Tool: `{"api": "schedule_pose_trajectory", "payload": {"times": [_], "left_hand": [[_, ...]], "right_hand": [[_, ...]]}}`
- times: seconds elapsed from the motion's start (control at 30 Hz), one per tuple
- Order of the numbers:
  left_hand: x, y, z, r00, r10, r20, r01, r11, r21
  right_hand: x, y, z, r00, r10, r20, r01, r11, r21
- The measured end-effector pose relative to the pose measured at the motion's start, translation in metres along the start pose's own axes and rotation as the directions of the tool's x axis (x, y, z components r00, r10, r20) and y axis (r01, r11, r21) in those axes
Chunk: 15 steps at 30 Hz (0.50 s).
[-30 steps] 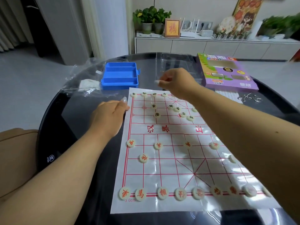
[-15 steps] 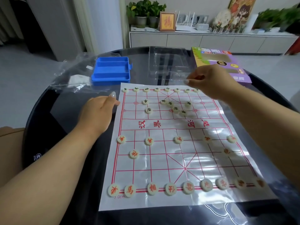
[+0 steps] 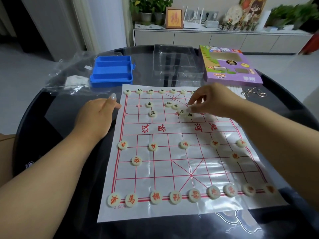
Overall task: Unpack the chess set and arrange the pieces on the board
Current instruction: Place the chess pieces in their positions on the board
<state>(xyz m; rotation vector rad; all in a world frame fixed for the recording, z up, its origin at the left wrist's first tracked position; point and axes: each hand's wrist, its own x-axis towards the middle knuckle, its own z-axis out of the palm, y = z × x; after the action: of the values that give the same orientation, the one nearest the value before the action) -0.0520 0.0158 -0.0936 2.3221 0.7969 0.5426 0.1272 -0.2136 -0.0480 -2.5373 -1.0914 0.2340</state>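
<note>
- Right hand (image 3: pixel 214 100) reaches in from the right over the far half of the board (image 3: pixel 174 152), palm down, wrist above the board's right edge.
- Its fingers (image 3: pixel 194 102) curl down at the loose cluster of black-marked pieces (image 3: pixel 179 109); fingertips look to be touching one, but can't tell if it's actually pinched.
- Left hand (image 3: pixel 98 114) lies knuckles-up on the dark round surface (image 3: pixel 34 118) just left of the board's far-left corner, fingers loosely bent, thumb tip at the board edge, holding nothing.
- Board is a flat sheet, long axis running away from the person, near edge by them.
- Red-marked pieces (image 3: pixel 155 197) sit in a row along the board's near edge; more black ones line its far edge.
- Blue tray (image 3: pixel 112 71) beyond the board's far-left corner; purple box (image 3: pixel 229 66) beyond its far-right.
</note>
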Motion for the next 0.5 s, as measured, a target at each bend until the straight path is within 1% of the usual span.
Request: {"api": "schedule_pose_trajectory", "payload": {"times": [0.13, 0.2, 0.33, 0.4, 0.5], "left_hand": [[0.000, 0.000, 0.000, 1.000, -0.013, 0.002, 0.013, 1.000, -0.019], [0.000, 0.000, -0.001, 1.000, -0.011, 0.002, 0.011, 1.000, -0.029], [0.000, 0.000, -0.001, 1.000, 0.001, 0.000, -0.001, 1.000, -0.016], [-0.001, 0.001, -0.001, 1.000, 0.002, 0.002, -0.002, 1.000, -0.014], [-0.002, 0.002, -0.001, 1.000, -0.011, 0.007, 0.011, 1.000, -0.026]], "right_hand": [[0.008, -0.010, 0.018, 0.998, -0.003, -0.059, -0.006, 0.989, -0.148], [0.011, -0.011, 0.023, 0.998, 0.007, -0.063, -0.018, 0.984, -0.176], [0.012, -0.013, 0.023, 0.999, 0.008, -0.034, -0.012, 0.992, -0.126], [0.013, -0.006, 0.008, 0.996, 0.019, -0.089, -0.024, 0.998, -0.052], [0.014, 0.014, -0.023, 0.972, 0.097, -0.216, -0.090, 0.995, 0.041]]}}
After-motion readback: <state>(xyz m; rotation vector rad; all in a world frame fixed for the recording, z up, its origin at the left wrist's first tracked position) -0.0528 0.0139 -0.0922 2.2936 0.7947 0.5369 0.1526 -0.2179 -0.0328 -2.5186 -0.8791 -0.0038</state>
